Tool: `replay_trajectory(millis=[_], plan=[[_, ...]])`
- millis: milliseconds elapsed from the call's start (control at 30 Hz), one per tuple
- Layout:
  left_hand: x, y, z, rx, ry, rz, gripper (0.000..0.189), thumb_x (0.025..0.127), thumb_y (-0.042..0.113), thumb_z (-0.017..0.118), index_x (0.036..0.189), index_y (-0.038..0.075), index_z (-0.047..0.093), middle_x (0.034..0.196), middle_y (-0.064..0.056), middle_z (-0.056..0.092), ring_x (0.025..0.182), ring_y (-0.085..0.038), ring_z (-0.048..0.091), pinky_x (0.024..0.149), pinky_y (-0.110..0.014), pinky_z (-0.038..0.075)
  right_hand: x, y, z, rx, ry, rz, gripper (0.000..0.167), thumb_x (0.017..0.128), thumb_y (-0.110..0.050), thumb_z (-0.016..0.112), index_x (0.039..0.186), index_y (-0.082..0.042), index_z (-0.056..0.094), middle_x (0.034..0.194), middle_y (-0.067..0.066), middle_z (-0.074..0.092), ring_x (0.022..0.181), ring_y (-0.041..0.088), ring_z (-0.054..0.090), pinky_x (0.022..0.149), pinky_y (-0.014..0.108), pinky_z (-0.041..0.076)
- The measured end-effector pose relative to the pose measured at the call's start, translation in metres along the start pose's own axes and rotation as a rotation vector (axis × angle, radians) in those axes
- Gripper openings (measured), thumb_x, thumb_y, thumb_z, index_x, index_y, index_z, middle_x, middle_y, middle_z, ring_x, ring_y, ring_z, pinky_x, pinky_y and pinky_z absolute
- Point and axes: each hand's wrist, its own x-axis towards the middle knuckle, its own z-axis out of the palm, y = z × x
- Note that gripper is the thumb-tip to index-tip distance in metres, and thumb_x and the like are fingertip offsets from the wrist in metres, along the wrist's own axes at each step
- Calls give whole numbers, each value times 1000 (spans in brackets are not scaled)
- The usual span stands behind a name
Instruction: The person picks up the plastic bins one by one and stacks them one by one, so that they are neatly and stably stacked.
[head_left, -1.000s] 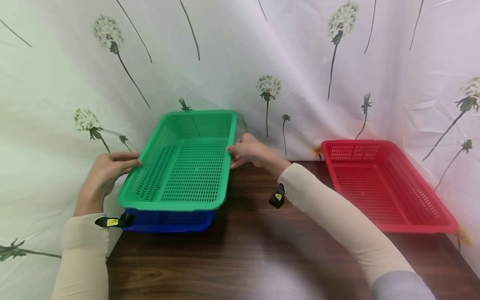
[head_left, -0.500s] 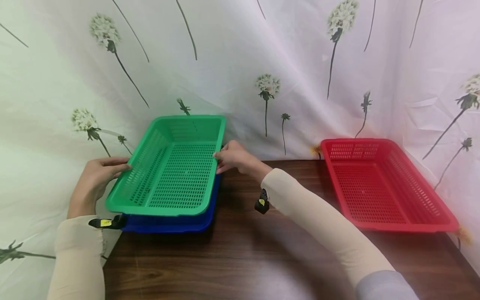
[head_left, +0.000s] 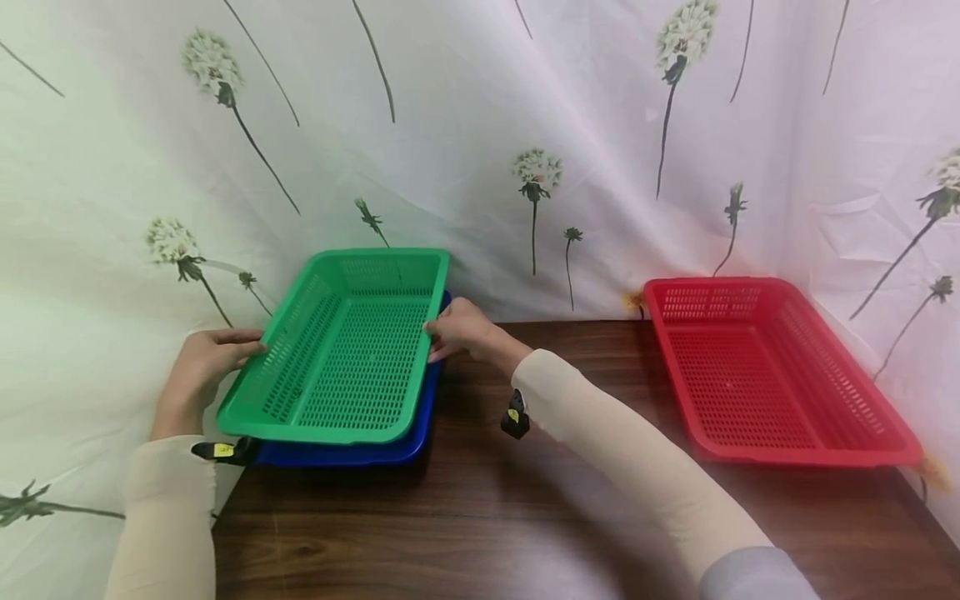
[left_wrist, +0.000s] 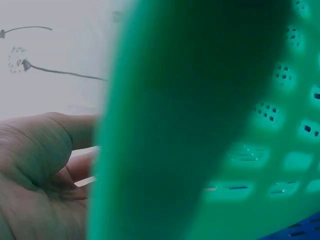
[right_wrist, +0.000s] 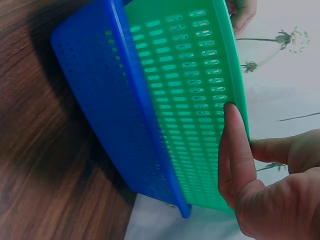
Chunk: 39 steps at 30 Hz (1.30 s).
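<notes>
A green plastic basket [head_left: 367, 358] with slotted sides and floor sits partly inside a blue basket [head_left: 337, 454], its rim still raised above the blue one. My left hand [head_left: 206, 371] grips the green basket's left rim; its fingertips are partly hidden behind the rim in the left wrist view. On the opposite side my right hand [head_left: 468, 329] pinches the right rim. In the right wrist view the thumb and fingers of that hand [right_wrist: 270, 185] clasp the green rim, with the fingers against the slotted outer wall. The blue basket [right_wrist: 100, 95] rests on the table there.
A red basket [head_left: 742, 392] stands on the right side of the dark wooden table [head_left: 480, 517]. A white curtain [head_left: 480, 125] printed with dandelions hangs behind the table and along its left and right sides.
Both hands have brought the green basket left and down into the blue basket, which has become more covered. The red basket has stayed in place.
</notes>
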Motion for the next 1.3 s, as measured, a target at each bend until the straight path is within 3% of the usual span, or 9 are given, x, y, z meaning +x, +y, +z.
replay_trajectory(millis=[133, 267, 333, 600, 933, 1067, 1300], plan=[[3, -8, 5, 25, -6, -7, 60, 111, 30, 53, 157, -9, 45, 165, -37, 34, 144, -54, 45, 106, -57, 53, 2, 8, 4, -15, 18, 11, 30, 110, -10, 59, 96, 13, 73, 83, 19, 75, 67, 19, 73, 93, 49, 64], [7, -13, 9, 45, -22, -13, 59, 111, 28, 53, 155, -10, 46, 163, -37, 37, 141, -51, 48, 100, -47, 56, 7, 16, 9, -51, 63, 26, 24, 109, -9, 61, 97, 9, 72, 85, 20, 75, 70, 24, 76, 77, 39, 68], [7, -16, 12, 42, -25, -8, 57, 110, 26, 55, 154, -11, 47, 161, -37, 39, 139, -51, 49, 102, -49, 55, 8, 19, 11, -74, 82, 28, 21, 108, -9, 62, 100, 8, 72, 87, 21, 76, 71, 27, 77, 69, 34, 67], [3, -20, 23, 70, -20, -26, 54, 109, 21, 55, 150, -13, 50, 157, -39, 42, 136, -54, 52, 112, -65, 48, 11, 32, 16, -115, 101, 35, 21, 108, -8, 62, 105, 11, 71, 91, 23, 77, 76, 30, 79, 74, 39, 68], [4, -25, 32, 160, -2, 8, 47, 106, 15, 58, 142, -16, 57, 148, -41, 51, 130, -56, 53, 103, -63, 52, 12, 43, 20, -261, 131, 15, 19, 108, -10, 62, 106, 7, 70, 84, 19, 76, 70, 28, 80, 71, 39, 68], [8, -25, 33, 138, -40, -20, 50, 106, 14, 57, 145, -17, 52, 151, -41, 48, 130, -53, 56, 102, -57, 57, 12, 46, 23, -302, 143, 3, 17, 106, -9, 64, 109, 6, 71, 88, 19, 76, 70, 29, 80, 68, 37, 68], [13, -26, 32, 168, -71, -52, 53, 107, 16, 55, 148, -18, 49, 155, -43, 41, 132, -55, 53, 103, -58, 56, 13, 48, 27, -323, 161, 18, 16, 105, -7, 66, 112, 6, 70, 87, 17, 75, 73, 29, 80, 61, 31, 66]])
